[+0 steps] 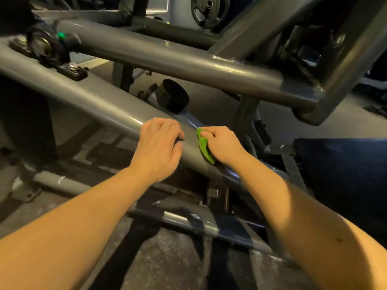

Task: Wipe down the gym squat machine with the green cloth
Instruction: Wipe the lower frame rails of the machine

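A thick grey tube of the squat machine [100, 101] runs diagonally from upper left to lower right. My right hand [222, 144] grips the bunched green cloth [204, 146] and presses it against the tube's near side. Just left of it, my left hand [160, 143] rests on top of the same tube with its fingers curled over the far side. A narrow strip of bare tube separates the two hands. Most of the cloth is hidden under my right palm.
A second grey tube [178, 57] crosses above and joins a square frame member [351, 51] at the right. A black round cap [174, 95] sits behind the tube. A bolted pivot bracket [48, 51] is upper left, a weight plate [209, 9] far back, a dark pad [343, 174] at right.
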Demonstrator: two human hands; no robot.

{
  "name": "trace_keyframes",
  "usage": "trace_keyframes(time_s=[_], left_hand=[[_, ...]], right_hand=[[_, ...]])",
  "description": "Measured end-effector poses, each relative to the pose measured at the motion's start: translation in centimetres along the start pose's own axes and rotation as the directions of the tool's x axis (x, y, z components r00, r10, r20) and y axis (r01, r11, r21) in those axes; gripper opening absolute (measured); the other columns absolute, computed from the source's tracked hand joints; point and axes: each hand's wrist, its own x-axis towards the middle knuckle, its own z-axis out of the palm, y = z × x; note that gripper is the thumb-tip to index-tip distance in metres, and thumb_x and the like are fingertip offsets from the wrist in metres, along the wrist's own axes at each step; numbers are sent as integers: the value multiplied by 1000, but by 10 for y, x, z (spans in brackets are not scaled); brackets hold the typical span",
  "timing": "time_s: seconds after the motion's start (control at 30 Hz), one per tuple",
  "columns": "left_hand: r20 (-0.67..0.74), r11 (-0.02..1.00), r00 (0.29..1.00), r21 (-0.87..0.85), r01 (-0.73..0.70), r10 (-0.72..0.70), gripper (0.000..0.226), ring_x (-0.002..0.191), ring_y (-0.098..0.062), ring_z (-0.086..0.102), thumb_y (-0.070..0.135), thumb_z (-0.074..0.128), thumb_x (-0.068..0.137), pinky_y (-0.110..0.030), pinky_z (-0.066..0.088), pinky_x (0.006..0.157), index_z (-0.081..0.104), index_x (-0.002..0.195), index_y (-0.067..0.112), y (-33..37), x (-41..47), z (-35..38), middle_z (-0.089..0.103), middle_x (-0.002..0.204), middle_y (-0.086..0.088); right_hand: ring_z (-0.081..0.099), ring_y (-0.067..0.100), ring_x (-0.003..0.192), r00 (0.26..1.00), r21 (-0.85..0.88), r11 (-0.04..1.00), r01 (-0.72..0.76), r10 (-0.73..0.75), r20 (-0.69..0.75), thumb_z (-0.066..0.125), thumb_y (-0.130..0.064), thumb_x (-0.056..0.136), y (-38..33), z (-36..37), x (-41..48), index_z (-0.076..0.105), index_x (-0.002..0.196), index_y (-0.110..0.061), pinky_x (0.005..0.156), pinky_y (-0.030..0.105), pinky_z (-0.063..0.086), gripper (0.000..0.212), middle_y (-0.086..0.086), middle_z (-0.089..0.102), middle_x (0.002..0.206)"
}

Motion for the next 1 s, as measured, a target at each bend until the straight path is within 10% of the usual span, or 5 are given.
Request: trace_keyframes(time_s=[0.2, 0.33, 0.7, 1.0], left_hand=[[84, 998, 996, 56, -28, 23, 14, 114, -26, 47, 24, 58, 95, -40, 30, 97, 57, 108, 19, 4, 3, -10, 57, 112, 1], [184, 995, 981, 67, -69, 55, 15, 116, -26, 45, 27, 57, 97, -39, 28, 100, 55, 110, 21, -2, 7, -16, 54, 116, 1], [278, 977, 956, 157, -145, 97, 31, 110, -20, 45, 42, 49, 98, -39, 37, 97, 60, 119, 23, 11, 29, -5, 54, 120, 2], [288, 976, 951, 149, -160, 111, 29, 107, -19, 46, 42, 51, 97, -38, 36, 95, 61, 118, 24, 11, 32, -8, 54, 117, 4]], right_hand=[[67, 34, 89, 983, 20, 985, -169, 170, -67, 51, -34, 101, 30, -9, -4, 66, 59, -27, 92, 41, 51, 46, 6, 69, 73], [62, 36, 111, 963, 43, 967, -249, 252, -90, 51, -29, 104, 18, -3, -10, 78, 106, -13, 93, 38, 47, 31, 15, 72, 116], [64, 34, 111, 817, -46, 826, -561, 544, -193, 52, -24, 101, 53, -24, -40, 73, 114, -11, 95, 41, 53, 29, 13, 70, 116], [65, 35, 103, 969, -86, 966, -243, 238, -65, 51, -26, 104, -8, -5, -22, 78, 104, -12, 90, 44, 53, 30, 12, 73, 110]])
